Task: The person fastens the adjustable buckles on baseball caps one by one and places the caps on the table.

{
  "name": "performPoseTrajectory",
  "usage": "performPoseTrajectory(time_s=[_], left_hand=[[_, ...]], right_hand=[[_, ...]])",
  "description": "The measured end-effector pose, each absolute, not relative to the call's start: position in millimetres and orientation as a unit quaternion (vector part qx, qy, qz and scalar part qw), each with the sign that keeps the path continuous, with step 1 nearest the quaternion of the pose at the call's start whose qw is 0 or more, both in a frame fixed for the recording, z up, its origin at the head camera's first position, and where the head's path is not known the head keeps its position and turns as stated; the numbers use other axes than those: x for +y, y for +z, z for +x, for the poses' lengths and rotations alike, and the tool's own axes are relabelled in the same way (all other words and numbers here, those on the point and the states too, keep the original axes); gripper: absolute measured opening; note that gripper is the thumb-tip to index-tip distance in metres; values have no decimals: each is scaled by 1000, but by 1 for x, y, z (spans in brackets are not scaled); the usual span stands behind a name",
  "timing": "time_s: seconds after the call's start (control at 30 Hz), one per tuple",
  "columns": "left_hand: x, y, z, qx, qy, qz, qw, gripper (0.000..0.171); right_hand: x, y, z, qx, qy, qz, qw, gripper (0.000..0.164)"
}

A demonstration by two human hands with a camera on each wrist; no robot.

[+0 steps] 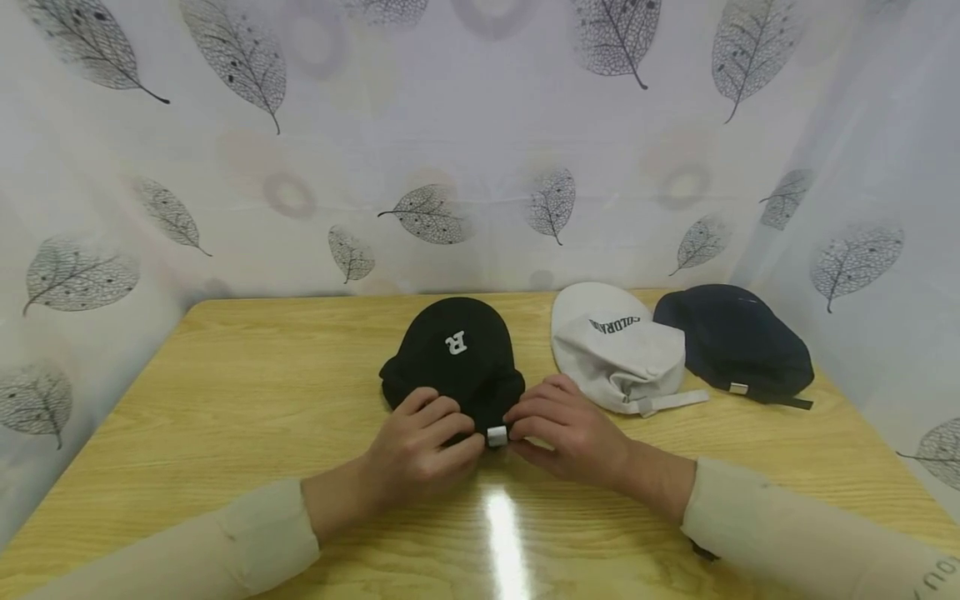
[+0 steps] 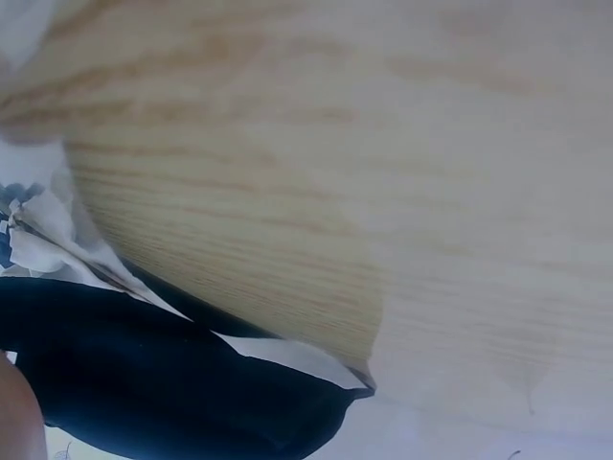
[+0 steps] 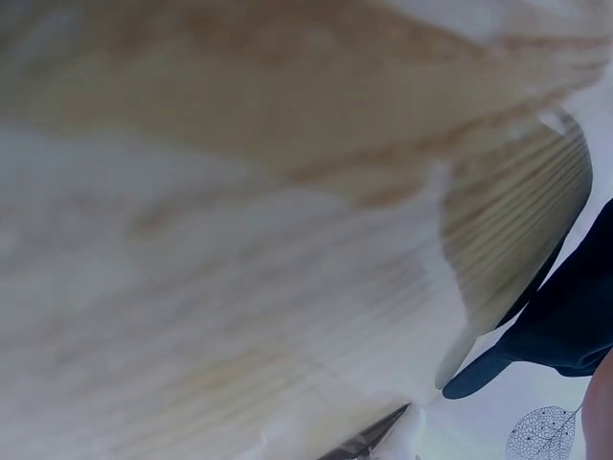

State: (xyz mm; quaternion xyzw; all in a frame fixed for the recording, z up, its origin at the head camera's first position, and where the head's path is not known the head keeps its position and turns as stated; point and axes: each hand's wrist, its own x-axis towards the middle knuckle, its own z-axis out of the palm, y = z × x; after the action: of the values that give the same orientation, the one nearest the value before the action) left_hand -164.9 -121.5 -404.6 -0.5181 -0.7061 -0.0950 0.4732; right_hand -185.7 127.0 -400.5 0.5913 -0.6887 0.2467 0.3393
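A black cap (image 1: 465, 367) with a white letter R lies on the table in front of me, its back edge towards me. My left hand (image 1: 422, 443) grips that edge with curled fingers, just left of a small silver buckle (image 1: 497, 436). On the buckle's other side, my right hand (image 1: 564, 429) pinches the strap end of the cap; its fingertips partly hide the strap. Dark fabric of the cap (image 2: 182, 374) shows low in the left wrist view. At the right edge of the right wrist view the cap (image 3: 560, 311) appears again.
A white cap (image 1: 600, 358) with dark lettering lies beyond my right hand, its strap pointing right. Touching it is a navy cap (image 1: 731, 342) near the table's right edge. The wooden table (image 1: 262, 375) meets a leaf-patterned curtain (image 1: 480, 125) behind and at both sides.
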Motion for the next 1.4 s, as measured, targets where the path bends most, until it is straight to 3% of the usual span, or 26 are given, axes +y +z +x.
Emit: performPoseTrajectory(time_s=[0.33, 0.7, 1.4], left_hand=[[-115, -405, -164, -706, -81, -517, 477, 14], [-102, -405, -166, -694, -84, -509, 502, 22], [-103, -405, -166, -695, -116, -521, 481, 14]], right_hand=[[125, -401, -185, -670, 238, 603, 361, 6], [121, -401, -183, -649, 255, 616, 367, 7], [122, -399, -183, -638, 260, 621, 373, 8]])
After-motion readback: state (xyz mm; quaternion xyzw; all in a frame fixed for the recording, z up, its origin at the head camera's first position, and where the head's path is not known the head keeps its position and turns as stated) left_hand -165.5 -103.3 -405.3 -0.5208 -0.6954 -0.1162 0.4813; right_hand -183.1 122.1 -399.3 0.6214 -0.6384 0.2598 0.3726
